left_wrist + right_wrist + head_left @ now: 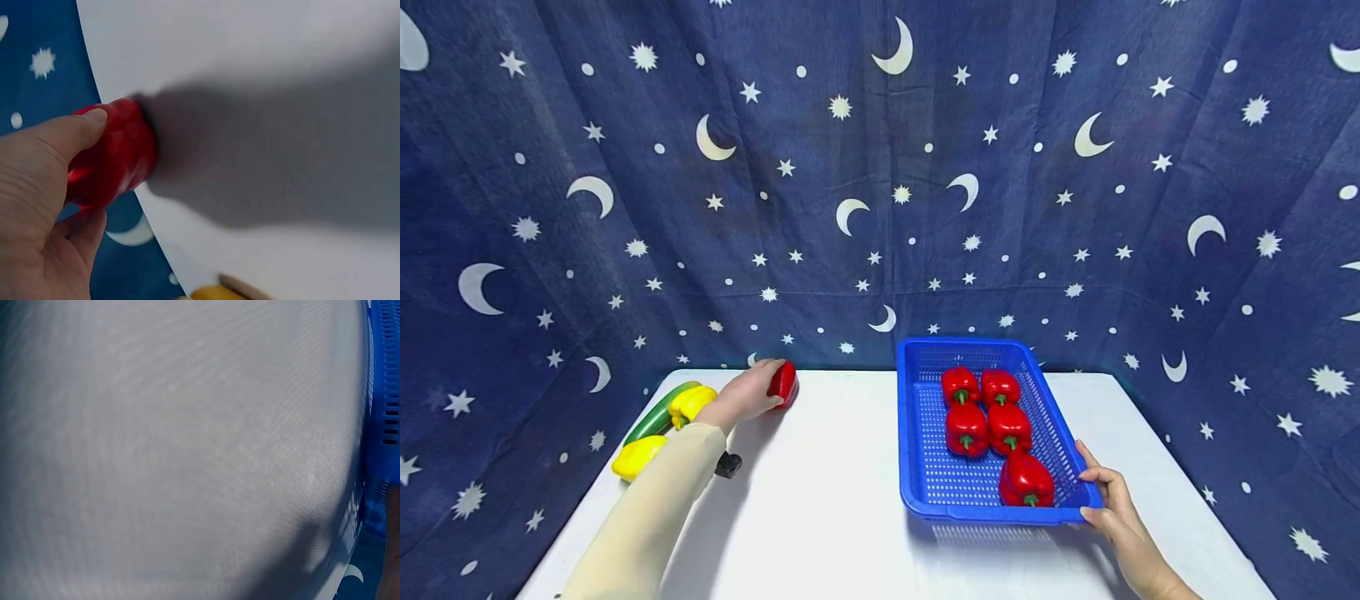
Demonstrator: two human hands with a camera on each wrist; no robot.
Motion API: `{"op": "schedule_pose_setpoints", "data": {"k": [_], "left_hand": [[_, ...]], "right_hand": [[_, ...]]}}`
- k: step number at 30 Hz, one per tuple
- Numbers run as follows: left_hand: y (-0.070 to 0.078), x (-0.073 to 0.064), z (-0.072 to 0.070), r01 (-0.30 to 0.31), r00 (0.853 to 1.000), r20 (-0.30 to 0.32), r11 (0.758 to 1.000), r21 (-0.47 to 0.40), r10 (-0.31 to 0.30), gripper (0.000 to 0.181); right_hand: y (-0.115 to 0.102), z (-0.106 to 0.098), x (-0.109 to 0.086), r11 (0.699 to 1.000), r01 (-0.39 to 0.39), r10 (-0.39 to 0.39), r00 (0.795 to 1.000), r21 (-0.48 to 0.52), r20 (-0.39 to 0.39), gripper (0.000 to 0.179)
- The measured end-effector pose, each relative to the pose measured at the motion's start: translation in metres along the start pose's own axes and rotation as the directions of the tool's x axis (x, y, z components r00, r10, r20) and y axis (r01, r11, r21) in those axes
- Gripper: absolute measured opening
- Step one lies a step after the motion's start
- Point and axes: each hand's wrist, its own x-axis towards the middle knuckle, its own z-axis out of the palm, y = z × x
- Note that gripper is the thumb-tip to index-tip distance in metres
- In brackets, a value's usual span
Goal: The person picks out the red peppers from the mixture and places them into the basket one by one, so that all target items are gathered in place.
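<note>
At the back left of the table my left hand (745, 397) grips a red bell pepper (785, 384). The left wrist view shows the thumb on one side of this pepper (119, 153) and fingers on the other, close to the tabletop. My right hand (1115, 510) holds the near right corner of a blue plastic basket (907, 442), thumb on the front rim and fingers along the side. Several red bell peppers (1027, 478) lie inside the basket. In the right wrist view only a strip of the hand (393, 550) appears, beside the basket wall (381, 450).
By the left edge lie a long green vegetable (658, 418), a yellow bell pepper (691, 403) and another yellow vegetable (638, 455), partly behind my left arm. The white table (835, 483) ends at a blue star-and-moon curtain (820, 183).
</note>
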Motion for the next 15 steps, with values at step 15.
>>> {"op": "schedule_pose_setpoints", "data": {"k": [15], "left_hand": [[0.027,-0.012,0.012,-0.147,0.988,0.016,0.971,-0.189,0.153,0.077]], "right_hand": [[0.001,-0.001,0.0,1.0,0.012,-0.012,1.0,0.012,0.004,0.034]]}}
